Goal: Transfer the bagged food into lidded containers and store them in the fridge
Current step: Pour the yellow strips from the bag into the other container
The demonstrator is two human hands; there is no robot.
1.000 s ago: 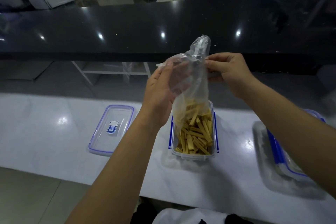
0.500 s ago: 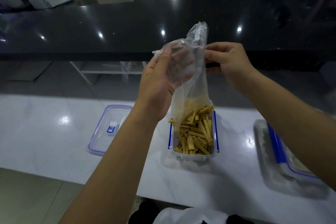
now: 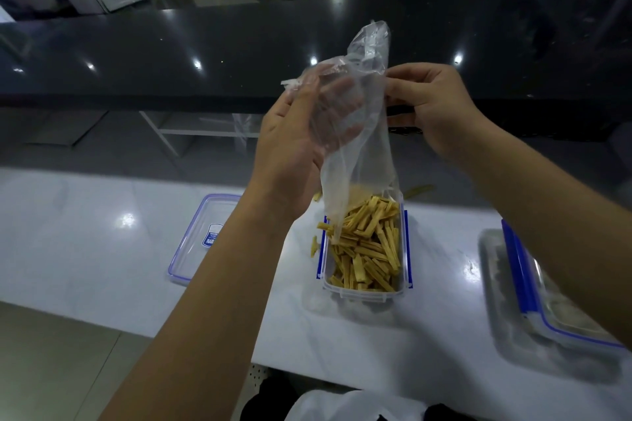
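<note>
Hands are raised over the white counter, both busy with a clear plastic bag held upside down above an open container. The left hand has its fingers inside or behind the film, showing through it, and they curl round the plastic near the bag's upper end; the right hand pinches the bag's other side between thumb and fingers. The bag hangs nearly empty, its lower open end dipping to the container's far rim, with a faint yellow dusting in the film there. The container, clear with blue clips on its long sides, is filled with yellow food sticks. A couple of stray sticks lie just outside its left wall, and another piece lies on the counter beyond its far right corner. The container's lid, clear with a blue edge and a small label, lies flat on the counter well to the left. At the right, partly behind the right forearm, sits a second container with its blue-rimmed lid on. Beyond the white counter runs a raised black ledge, glossy with spots of reflected light.
</note>
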